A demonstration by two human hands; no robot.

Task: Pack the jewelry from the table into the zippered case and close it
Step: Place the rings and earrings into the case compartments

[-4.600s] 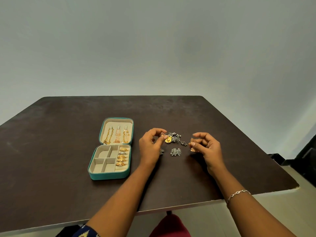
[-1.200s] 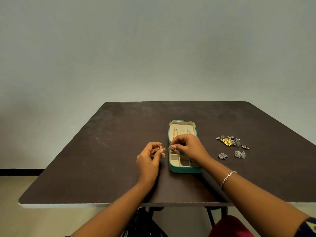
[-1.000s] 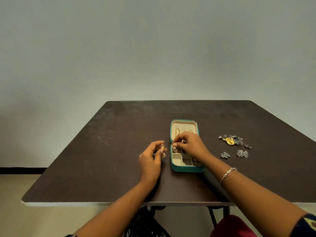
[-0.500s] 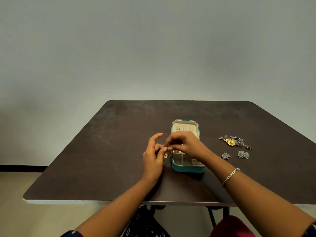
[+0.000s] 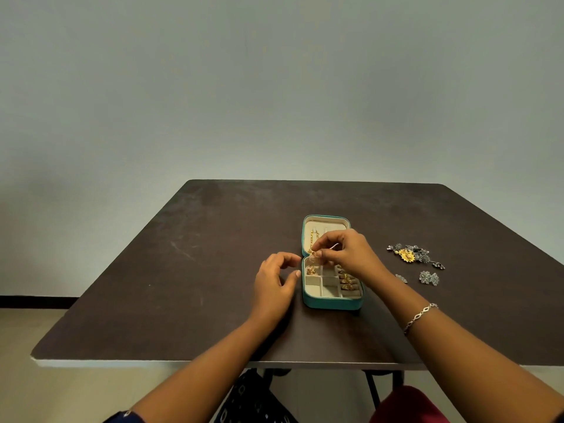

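Observation:
The teal zippered case (image 5: 332, 303) lies open on the dark table (image 5: 213, 270), lid flat behind the tray. My right hand (image 5: 348, 251) pinches a small gold earring (image 5: 313, 255) over the tray's far left compartment, where another gold earring (image 5: 312, 270) lies. Gold rings (image 5: 346, 280) fill the tray's right column and gold chains (image 5: 312, 238) hang in the lid. My left hand (image 5: 274, 285) rests just left of the case, fingers loosely curled, holding nothing. A cluster of silver and yellow jewelry (image 5: 410, 254) and small silver pieces (image 5: 428, 277) lie to the right.
The table's front edge (image 5: 183, 363) runs below my forearms. A pale wall stands behind the table. A silver bracelet (image 5: 419, 315) sits on my right wrist. Dark table legs and patterned cloth show under the edge.
My right hand took the gold earring from my left hand and carried it over the tray. One earring now lies in the far left compartment. My left hand is empty.

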